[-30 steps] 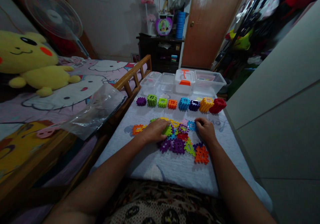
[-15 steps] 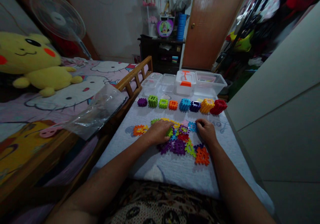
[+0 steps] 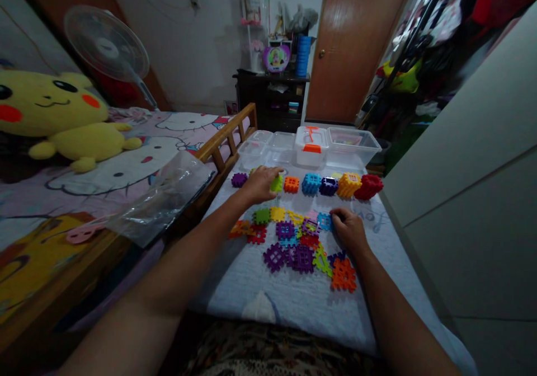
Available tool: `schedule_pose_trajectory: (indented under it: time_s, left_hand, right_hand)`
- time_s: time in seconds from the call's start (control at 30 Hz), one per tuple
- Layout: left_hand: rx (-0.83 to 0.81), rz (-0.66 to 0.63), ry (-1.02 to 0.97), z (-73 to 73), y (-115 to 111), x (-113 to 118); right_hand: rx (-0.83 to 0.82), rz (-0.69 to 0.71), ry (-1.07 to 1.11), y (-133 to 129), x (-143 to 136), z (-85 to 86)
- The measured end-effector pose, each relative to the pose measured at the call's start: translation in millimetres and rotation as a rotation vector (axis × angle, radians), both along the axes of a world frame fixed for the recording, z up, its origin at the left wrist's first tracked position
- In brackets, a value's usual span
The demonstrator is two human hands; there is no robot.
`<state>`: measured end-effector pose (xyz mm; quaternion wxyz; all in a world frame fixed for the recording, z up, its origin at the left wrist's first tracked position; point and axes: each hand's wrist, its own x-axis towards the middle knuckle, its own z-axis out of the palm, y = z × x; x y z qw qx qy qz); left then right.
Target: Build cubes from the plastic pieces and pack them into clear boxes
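Note:
My left hand [image 3: 263,184] is at the row of stacked plastic tiles, its fingers curled round a light green interlocking tile [image 3: 276,184] at the light green stack's place. How much of that stack lies under my palm is hidden. My right hand [image 3: 351,229] rests on the table with fingers bent in, beside a light blue tile [image 3: 324,221]; what is inside them, if anything, is hidden. Between my arms lie loose tiles: purple [image 3: 302,258], yellow [image 3: 277,214], green [image 3: 262,216], red [image 3: 257,234] and orange [image 3: 344,275].
Further along the row stand orange [image 3: 291,184], light blue [image 3: 311,183], dark blue [image 3: 328,186], yellow [image 3: 349,184] and red stacks [image 3: 370,187]. Behind are clear plastic boxes [image 3: 354,144] and an orange-latched box [image 3: 311,147]. A bed rail [image 3: 226,135] borders the left side.
My left hand has moved from the loose tiles forward to the light green stack, with a light green tile in it. Loose tiles it covered now show. My right hand stays by the light blue tile.

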<state>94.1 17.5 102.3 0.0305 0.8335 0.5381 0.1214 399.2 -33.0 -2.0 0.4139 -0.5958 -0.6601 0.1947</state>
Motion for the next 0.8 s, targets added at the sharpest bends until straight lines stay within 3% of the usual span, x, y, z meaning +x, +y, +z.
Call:
schedule_pose_trajectory:
  time_s: [0.13, 0.23, 0.53, 0.8]
  left_hand:
    - [-0.072, 0.022, 0.165, 8.4, 44.9, 5.4]
    - [-0.129, 0.007, 0.273, 8.6, 62.6, 13.4]
    - [-0.225, 0.004, 0.330, -6.1, 79.4, 16.8]
    - [-0.223, -0.025, 0.311, -8.1, 80.3, 14.6]
  right_hand:
    - [-0.011, -0.005, -0.022, 0.5, 1.3, -1.9]
    - [-0.009, -0.006, -0.031, 0.6, 1.8, -2.9]
    - [0.003, -0.004, -0.007, 0.1, 0.1, -0.7]
    - [-0.008, 0.007, -0.017, -0.1, 0.5, 0.3]
